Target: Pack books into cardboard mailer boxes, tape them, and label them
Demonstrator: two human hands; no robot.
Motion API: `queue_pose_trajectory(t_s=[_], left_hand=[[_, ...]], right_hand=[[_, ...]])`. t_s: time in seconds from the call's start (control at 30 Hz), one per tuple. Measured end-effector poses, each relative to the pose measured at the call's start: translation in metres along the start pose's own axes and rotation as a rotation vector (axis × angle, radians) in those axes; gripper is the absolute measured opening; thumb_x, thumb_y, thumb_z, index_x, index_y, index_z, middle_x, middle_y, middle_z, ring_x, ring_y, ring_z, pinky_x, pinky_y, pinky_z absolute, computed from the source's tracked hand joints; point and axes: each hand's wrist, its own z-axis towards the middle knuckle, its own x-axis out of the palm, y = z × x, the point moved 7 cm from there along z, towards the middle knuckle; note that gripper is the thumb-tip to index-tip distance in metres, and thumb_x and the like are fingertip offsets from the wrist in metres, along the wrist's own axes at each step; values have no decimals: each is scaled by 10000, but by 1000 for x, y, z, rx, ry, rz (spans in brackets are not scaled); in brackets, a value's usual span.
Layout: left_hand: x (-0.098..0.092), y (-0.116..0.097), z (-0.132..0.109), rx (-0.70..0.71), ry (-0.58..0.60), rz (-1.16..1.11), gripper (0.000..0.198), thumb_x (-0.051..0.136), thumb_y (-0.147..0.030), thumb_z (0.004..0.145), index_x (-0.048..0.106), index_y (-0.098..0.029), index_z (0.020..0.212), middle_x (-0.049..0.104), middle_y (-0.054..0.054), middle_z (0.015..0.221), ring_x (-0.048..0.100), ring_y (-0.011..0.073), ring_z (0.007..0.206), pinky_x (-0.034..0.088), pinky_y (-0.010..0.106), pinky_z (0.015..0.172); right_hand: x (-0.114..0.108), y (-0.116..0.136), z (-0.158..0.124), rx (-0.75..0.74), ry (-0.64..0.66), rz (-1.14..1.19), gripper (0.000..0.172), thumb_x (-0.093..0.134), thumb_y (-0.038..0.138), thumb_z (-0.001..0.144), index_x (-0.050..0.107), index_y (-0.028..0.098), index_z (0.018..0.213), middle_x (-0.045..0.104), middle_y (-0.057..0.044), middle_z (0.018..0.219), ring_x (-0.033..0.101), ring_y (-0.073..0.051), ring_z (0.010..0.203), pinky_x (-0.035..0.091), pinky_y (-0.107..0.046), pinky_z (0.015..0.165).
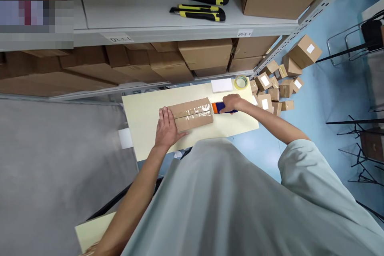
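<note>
A long cardboard box [192, 115] with shiny clear tape along its top lies on the cream table [144, 128]. My left hand [167, 129] rests flat on the box's left end, fingers stretched out and thumb spread toward the near side. Wrapped round the handle of an orange and dark blue tool [219, 107], my right hand [231, 103] is at the box's right end. The tool's orange tip is close to that end; whether it touches the box I cannot tell.
Behind the box are a white pad [222, 85] and a yellow tape roll [241, 82]. Cutters [199, 13] lie on the grey shelf [129, 4] above, with cardboard boxes around. Several small boxes [274, 94] are piled beyond the table's right end.
</note>
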Motion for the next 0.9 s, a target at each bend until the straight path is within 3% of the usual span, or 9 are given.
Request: queue_pose_trajectory(t_s=[0.23,0.37,0.57,0.9], left_hand=[[0,-2,0,-7,-10,12,1450,746,-770,837,-35,71,1723,-38,340,1807,-67,471,1701,194,638,1340],[0,-2,-1,-6,-18,12,1459,796,-717,822,-48,53,1728,-42,332,1808,-70,459,1703,190,626,1343],[-2,-2,-2,4,-29,-26,1461,836,-658,810,-58,34,1734,-56,325,1808,-64,457,1704,212,625,1337],[-3,-2,-5,11,-48,-45,1459,837,-696,801,-21,13,1746,-31,322,1812,-54,448,1708,233,628,1333]], right_hand=[[-1,20,-6,47,-53,-55,526,753,501,955,738,133,1330,840,-198,1082,791,-358,1149,610,-391,899],[2,24,-7,74,-53,-51,517,732,508,967,740,125,1314,834,-211,1082,786,-360,1152,609,-412,907],[4,33,-16,141,-99,-84,453,710,475,985,757,139,1286,785,-236,1271,772,-370,1172,609,-420,908],[10,44,-26,240,-125,-66,401,711,392,976,755,140,1285,794,-239,1228,782,-366,1117,602,-416,860]])
